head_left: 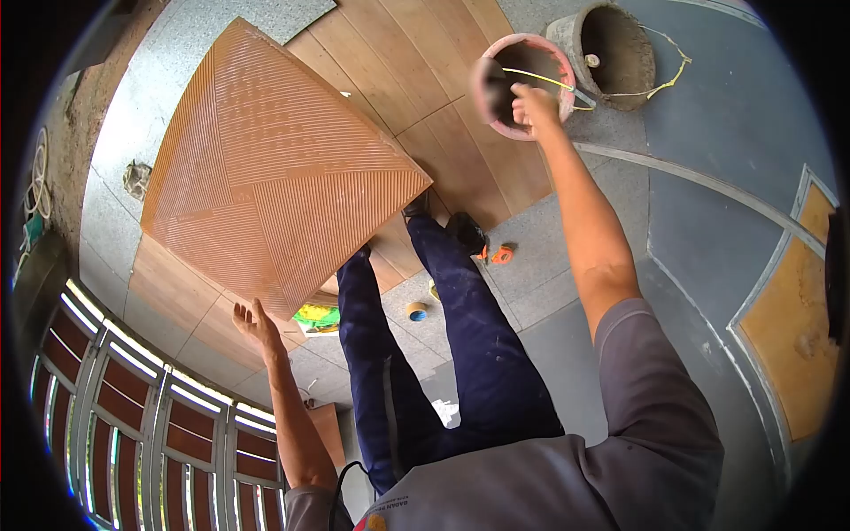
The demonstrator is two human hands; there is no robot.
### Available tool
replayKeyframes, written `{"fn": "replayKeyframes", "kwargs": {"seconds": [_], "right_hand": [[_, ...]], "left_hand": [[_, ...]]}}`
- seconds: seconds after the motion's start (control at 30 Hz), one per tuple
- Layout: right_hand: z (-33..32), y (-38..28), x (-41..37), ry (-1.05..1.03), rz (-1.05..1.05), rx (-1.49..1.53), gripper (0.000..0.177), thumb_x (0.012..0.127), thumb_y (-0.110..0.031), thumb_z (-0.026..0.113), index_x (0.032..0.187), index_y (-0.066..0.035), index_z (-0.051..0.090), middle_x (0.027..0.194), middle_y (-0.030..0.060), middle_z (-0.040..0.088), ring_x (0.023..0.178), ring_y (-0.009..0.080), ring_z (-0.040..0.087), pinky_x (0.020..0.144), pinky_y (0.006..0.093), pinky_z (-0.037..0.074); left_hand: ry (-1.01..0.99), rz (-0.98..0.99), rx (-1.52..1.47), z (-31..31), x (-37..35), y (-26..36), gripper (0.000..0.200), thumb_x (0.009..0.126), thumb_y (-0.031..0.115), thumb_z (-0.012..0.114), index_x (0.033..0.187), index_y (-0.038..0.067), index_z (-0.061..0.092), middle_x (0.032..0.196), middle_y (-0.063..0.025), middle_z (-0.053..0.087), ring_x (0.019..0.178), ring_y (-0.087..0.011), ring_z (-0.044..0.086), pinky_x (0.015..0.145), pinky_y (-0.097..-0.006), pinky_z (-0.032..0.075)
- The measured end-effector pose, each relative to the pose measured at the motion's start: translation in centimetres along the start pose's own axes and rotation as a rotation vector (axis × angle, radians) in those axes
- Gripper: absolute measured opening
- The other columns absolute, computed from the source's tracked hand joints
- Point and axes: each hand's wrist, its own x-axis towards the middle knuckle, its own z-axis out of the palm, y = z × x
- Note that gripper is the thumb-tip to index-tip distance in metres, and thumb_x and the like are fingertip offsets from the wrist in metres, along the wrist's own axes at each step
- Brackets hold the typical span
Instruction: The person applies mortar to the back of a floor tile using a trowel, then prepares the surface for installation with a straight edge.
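Observation:
A large square tile point(274, 150) shows its ridged, orange-brown underside and is tilted in front of my legs. My left hand point(258, 329) is beside its lower corner, fingers apart, with nothing in it. Over the near rim of a pinkish bucket point(527, 42), my right hand point(537, 108) has its fingers curled. What those fingers hold, if anything, I cannot make out. The bucket has a pale wire handle, and part of its inside is blurred.
A grey bucket point(560, 35) stands behind the pinkish one. Wood-look tiles point(443, 159) cover part of the floor. Around my feet are an orange tape measure point(503, 254), a roll of tape point(417, 311) and a green-yellow package point(316, 316). A slatted gate point(159, 389) is at left.

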Motion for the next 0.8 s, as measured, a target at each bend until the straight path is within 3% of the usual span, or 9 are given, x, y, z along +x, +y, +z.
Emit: {"fn": "replayKeyframes", "kwargs": {"seconds": [0.03,0.07,0.1,0.17,0.3,0.43,0.57,0.6,0.8], "right_hand": [[-0.6,-0.1,0.1,0.037,-0.023,0.239,0.033,0.087,-0.027,0.070,0.105,0.001,0.064,0.097,0.0175,0.065,0.078,0.0238,0.066,0.065,0.0348,0.058],[-1.7,-0.6,0.3,-0.031,-0.057,0.464,0.048,0.089,-0.031,0.068,0.123,0.002,0.059,0.131,0.0251,0.052,0.118,0.0353,0.056,0.094,0.0464,0.054],[-2.2,-1.1,0.2,0.021,-0.096,0.565,0.059,0.093,-0.032,0.063,0.138,0.002,0.047,0.145,0.0255,0.040,0.137,0.0376,0.039,0.105,0.0512,0.045],[-3.0,-2.4,0.1,0.115,-0.180,0.733,0.062,0.098,-0.034,0.056,0.147,-0.001,0.036,0.149,0.0240,0.036,0.142,0.0377,0.033,0.108,0.0519,0.042],[-2.7,-2.9,1.9,0.080,-0.146,0.995,0.053,0.104,-0.040,0.043,0.131,0.005,0.037,0.136,0.0305,0.044,0.130,0.0456,0.046,0.110,0.0555,0.041],[-2.2,-2.1,-0.5,0.154,-0.069,0.886,0.045,0.105,-0.040,0.038,0.112,0.004,0.038,0.123,0.0338,0.046,0.120,0.0486,0.053,0.104,0.0574,0.047],[-2.2,0.3,-3.1,0.143,0.015,0.862,0.039,0.103,-0.035,0.045,0.107,0.004,0.040,0.108,0.0308,0.055,0.106,0.0455,0.062,0.099,0.0586,0.050],[-2.0,0.6,-3.6,0.149,0.058,0.824,0.036,0.099,-0.032,0.053,0.105,0.003,0.045,0.097,0.0233,0.057,0.089,0.0411,0.067,0.093,0.0574,0.053],[-0.4,2.9,-7.5,0.120,-0.013,0.434,0.033,0.093,-0.025,0.062,0.109,0.002,0.055,0.095,0.0114,0.055,0.069,0.0271,0.066,0.078,0.0483,0.058]], "left_hand": [[-0.020,0.028,-0.025,0.3,-0.2,1.2,0.066,0.093,0.031,0.066,0.143,-0.002,0.039,0.140,-0.0236,0.048,0.127,-0.0328,0.050,0.103,-0.0410,0.044],[-0.040,0.060,-0.053,0.9,-0.2,2.4,0.065,0.093,0.030,0.066,0.143,-0.002,0.039,0.139,-0.0230,0.048,0.126,-0.0321,0.051,0.103,-0.0407,0.044],[-0.040,0.080,-0.084,1.5,-0.2,2.8,0.064,0.094,0.030,0.066,0.143,-0.001,0.039,0.139,-0.0225,0.049,0.126,-0.0312,0.051,0.103,-0.0405,0.044],[-0.039,0.117,-0.149,2.8,-0.3,3.7,0.064,0.094,0.028,0.065,0.144,0.000,0.039,0.139,-0.0213,0.049,0.125,-0.0295,0.051,0.103,-0.0402,0.044],[-0.097,0.151,-0.218,5.1,-1.3,5.9,0.063,0.093,0.027,0.067,0.142,-0.001,0.040,0.136,-0.0236,0.049,0.124,-0.0302,0.052,0.101,-0.0422,0.045],[-0.161,0.183,-0.218,5.9,-3.5,8.6,0.059,0.095,0.027,0.064,0.142,0.001,0.040,0.135,-0.0205,0.051,0.124,-0.0296,0.053,0.100,-0.0414,0.045],[-0.233,0.230,-0.249,6.0,-5.5,10.5,0.055,0.098,0.024,0.061,0.142,0.001,0.039,0.135,-0.0197,0.052,0.125,-0.0307,0.053,0.101,-0.0428,0.046],[-0.252,0.257,-0.253,5.9,-5.8,10.9,0.054,0.098,0.024,0.060,0.143,0.001,0.038,0.135,-0.0199,0.052,0.125,-0.0306,0.053,0.101,-0.0430,0.047],[-0.332,0.246,-0.216,6.2,-8.2,14.3,0.053,0.099,0.026,0.060,0.142,0.002,0.040,0.132,-0.0193,0.054,0.121,-0.0284,0.055,0.099,-0.0411,0.048]]}}
